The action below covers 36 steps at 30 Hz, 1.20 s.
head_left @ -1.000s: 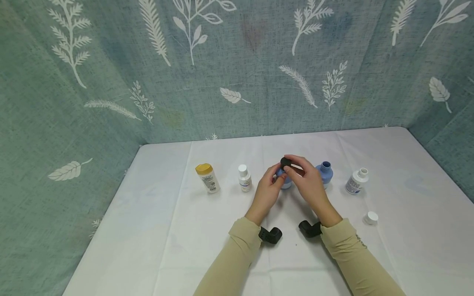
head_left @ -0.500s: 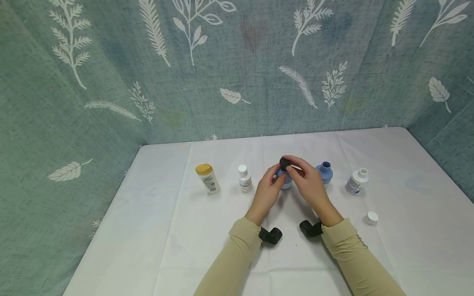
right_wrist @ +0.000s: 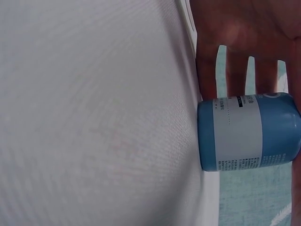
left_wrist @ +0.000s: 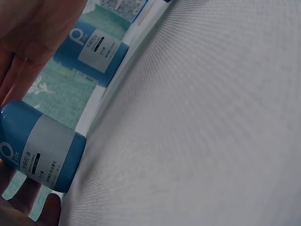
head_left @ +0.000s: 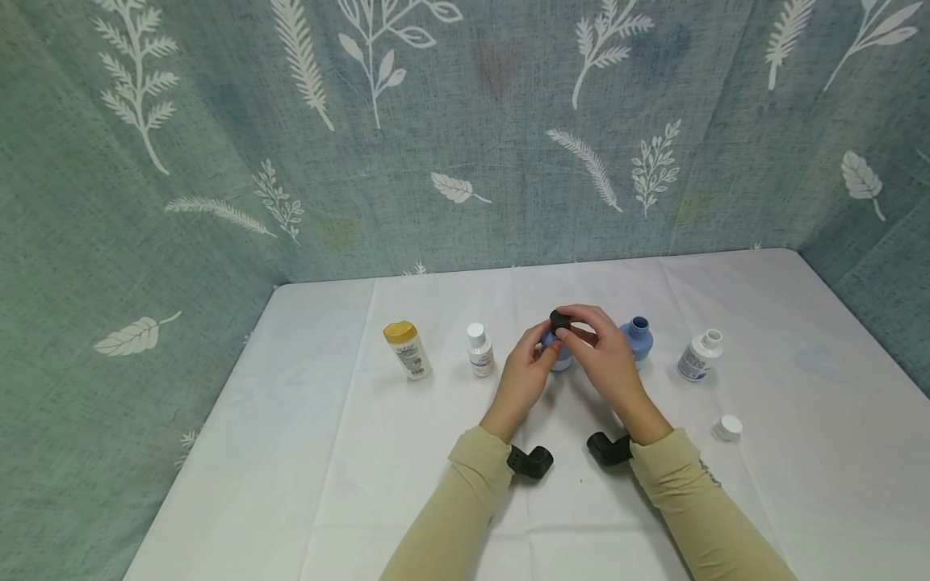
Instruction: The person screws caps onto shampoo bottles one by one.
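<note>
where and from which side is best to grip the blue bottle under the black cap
Probably round its wide body, from the person's left. The blue bottle stands upright with straight sides; the left hand holds it from there, while the right hand pinches the black cap above.

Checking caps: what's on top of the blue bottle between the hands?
A black cap, pinched by the right hand. The cap covers the mouth of the bottle, so whether it's seated cannot be seen.

Long khaki sleeves point(head_left: 450, 512); black wrist-worn cameras point(head_left: 534, 462)
</note>
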Available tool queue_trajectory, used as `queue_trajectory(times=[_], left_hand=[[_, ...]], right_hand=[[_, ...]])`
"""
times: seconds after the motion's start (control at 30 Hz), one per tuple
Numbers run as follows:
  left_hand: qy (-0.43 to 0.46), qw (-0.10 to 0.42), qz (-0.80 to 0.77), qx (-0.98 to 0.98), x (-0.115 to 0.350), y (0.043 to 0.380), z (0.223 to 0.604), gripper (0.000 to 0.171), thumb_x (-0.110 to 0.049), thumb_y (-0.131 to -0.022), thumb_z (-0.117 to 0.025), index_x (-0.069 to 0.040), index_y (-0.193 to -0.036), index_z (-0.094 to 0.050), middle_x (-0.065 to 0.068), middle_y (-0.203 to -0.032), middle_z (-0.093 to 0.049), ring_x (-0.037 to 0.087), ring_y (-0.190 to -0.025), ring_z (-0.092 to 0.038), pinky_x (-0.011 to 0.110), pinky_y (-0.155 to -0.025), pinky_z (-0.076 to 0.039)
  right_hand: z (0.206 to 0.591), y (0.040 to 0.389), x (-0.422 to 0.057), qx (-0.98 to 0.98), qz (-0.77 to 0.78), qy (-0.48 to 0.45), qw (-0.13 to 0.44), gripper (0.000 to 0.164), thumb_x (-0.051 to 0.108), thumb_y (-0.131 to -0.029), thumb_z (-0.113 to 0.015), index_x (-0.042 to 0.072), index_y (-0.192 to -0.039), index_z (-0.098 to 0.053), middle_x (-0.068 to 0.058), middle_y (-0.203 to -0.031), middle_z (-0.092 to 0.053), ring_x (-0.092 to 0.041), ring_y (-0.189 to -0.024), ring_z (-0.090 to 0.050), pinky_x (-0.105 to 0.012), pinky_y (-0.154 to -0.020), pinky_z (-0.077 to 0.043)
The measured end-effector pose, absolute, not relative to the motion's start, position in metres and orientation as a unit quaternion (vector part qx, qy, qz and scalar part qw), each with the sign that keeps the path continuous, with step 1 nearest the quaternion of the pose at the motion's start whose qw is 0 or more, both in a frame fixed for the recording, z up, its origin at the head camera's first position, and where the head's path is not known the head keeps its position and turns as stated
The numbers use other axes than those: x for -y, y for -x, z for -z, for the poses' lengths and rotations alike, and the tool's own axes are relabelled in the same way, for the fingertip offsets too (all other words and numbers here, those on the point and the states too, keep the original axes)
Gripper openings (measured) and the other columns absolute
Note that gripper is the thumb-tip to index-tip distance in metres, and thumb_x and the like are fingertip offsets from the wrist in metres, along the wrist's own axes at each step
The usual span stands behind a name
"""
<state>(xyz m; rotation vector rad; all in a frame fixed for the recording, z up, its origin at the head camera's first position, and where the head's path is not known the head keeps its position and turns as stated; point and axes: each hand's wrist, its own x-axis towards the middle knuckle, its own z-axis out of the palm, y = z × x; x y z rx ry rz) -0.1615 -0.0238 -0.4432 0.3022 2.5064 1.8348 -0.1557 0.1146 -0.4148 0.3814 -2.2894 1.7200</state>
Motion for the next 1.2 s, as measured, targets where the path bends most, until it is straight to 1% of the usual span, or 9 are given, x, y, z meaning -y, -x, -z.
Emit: queue_trajectory(times=[0.1, 0.23, 0.33, 0.5, 0.7, 0.9, 1.03, 1.2], left_hand=[[-0.097, 0.008, -0.589, -0.803, 0.024, 0.161, 0.443, 0.043, -0.033, -0.093, -0.051, -0.024, -0.135, -0.046, -0.008, -0.135, -0.048, 0.010, -0.127, -0.041, 0.032, -0.101, -0.038], [-0.097, 0.004, -0.583, -0.806, 0.025, 0.161, 0.443, 0.043, -0.031, -0.094, -0.051, -0.023, -0.135, -0.046, -0.007, -0.136, -0.048, 0.008, -0.126, -0.041, 0.032, -0.102, -0.037], [-0.099, 0.001, -0.582, -0.807, 0.025, 0.161, 0.443, 0.042, -0.031, -0.094, -0.051, -0.024, -0.135, -0.047, -0.007, -0.135, -0.048, 0.008, -0.126, -0.041, 0.033, -0.102, -0.037], [-0.103, -0.001, -0.586, -0.804, 0.025, 0.161, 0.444, 0.042, -0.033, -0.094, -0.051, -0.025, -0.135, -0.047, -0.007, -0.135, -0.048, 0.009, -0.126, -0.041, 0.034, -0.103, -0.036], [-0.103, 0.000, -0.593, -0.799, 0.025, 0.161, 0.445, 0.042, -0.034, -0.094, -0.050, -0.025, -0.135, -0.047, -0.006, -0.135, -0.048, 0.011, -0.127, -0.041, 0.036, -0.103, -0.036], [-0.104, 0.002, -0.588, -0.802, 0.025, 0.161, 0.443, 0.041, -0.032, -0.094, -0.050, -0.024, -0.135, -0.047, -0.007, -0.135, -0.048, 0.010, -0.127, -0.041, 0.035, -0.103, -0.036], [-0.109, -0.003, -0.583, -0.805, 0.024, 0.161, 0.444, 0.041, -0.031, -0.094, -0.050, -0.023, -0.134, -0.047, -0.006, -0.135, -0.048, 0.011, -0.127, -0.041, 0.037, -0.103, -0.036], [-0.107, -0.003, -0.576, -0.811, 0.025, 0.161, 0.443, 0.041, -0.031, -0.094, -0.051, -0.023, -0.134, -0.047, -0.006, -0.134, -0.049, 0.010, -0.127, -0.041, 0.036, -0.103, -0.036]], right_hand=[[0.416, 0.156, -0.115, 0.781, -0.594, -0.142, 0.130, 0.033, 0.014, -0.090, -0.059, 0.015, -0.123, -0.058, -0.002, -0.124, -0.055, -0.016, -0.115, -0.051, -0.029, -0.094, -0.045], [0.399, 0.145, -0.112, 0.789, -0.591, -0.134, 0.103, 0.036, 0.009, -0.090, -0.056, 0.014, -0.126, -0.056, -0.003, -0.128, -0.055, -0.019, -0.117, -0.052, -0.031, -0.094, -0.045], [0.386, 0.138, -0.111, 0.796, -0.586, -0.128, 0.087, 0.036, 0.007, -0.091, -0.055, 0.010, -0.127, -0.055, -0.007, -0.129, -0.054, -0.023, -0.118, -0.052, -0.035, -0.094, -0.044], [0.386, 0.138, -0.111, 0.794, -0.586, -0.136, 0.092, 0.035, 0.007, -0.091, -0.055, 0.007, -0.126, -0.055, -0.008, -0.128, -0.055, -0.023, -0.117, -0.053, -0.032, -0.095, -0.044], [0.387, 0.138, -0.110, 0.792, -0.587, -0.135, 0.097, 0.035, 0.006, -0.090, -0.056, 0.004, -0.126, -0.054, -0.010, -0.127, -0.056, -0.025, -0.115, -0.054, -0.034, -0.095, -0.044], [0.387, 0.139, -0.109, 0.787, -0.590, -0.143, 0.107, 0.036, 0.003, -0.089, -0.058, 0.001, -0.124, -0.054, -0.014, -0.126, -0.055, -0.028, -0.114, -0.054, -0.036, -0.095, -0.044], [0.388, 0.139, -0.109, 0.787, -0.588, -0.149, 0.113, 0.035, 0.002, -0.088, -0.058, 0.000, -0.123, -0.055, -0.014, -0.125, -0.055, -0.028, -0.114, -0.053, -0.036, -0.094, -0.044], [0.386, 0.137, -0.109, 0.787, -0.588, -0.146, 0.113, 0.034, 0.002, -0.090, -0.054, 0.002, -0.124, -0.055, -0.013, -0.126, -0.055, -0.025, -0.116, -0.052, -0.033, -0.095, -0.044]])
